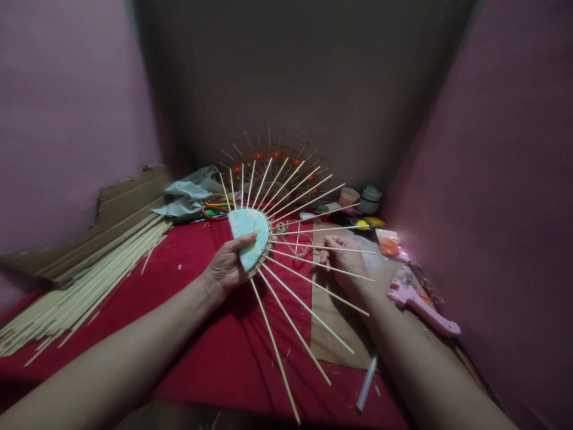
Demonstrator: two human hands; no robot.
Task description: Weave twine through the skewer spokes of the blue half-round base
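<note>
My left hand [228,263] grips a pale blue half-round piece [248,230], thumb flat on its face and fingers behind. Many thin wooden sticks [308,228] fan out from the curved edge, where a narrow band of tan cord is woven between them. Loops of thin cord [298,254] hang between that edge and my right hand [338,254]. The right fingers are pinched together behind the outer part of the sticks, apparently on the cord; the sticks partly cover the fingertips.
A heap of loose sticks [94,280] lies left on the red cloth [192,352], beside cardboard [129,194]. On the right are a pink glue gun [423,307], a brown board [333,334] and a glue stick [367,382]. A decorated stick fan [268,152] stands behind.
</note>
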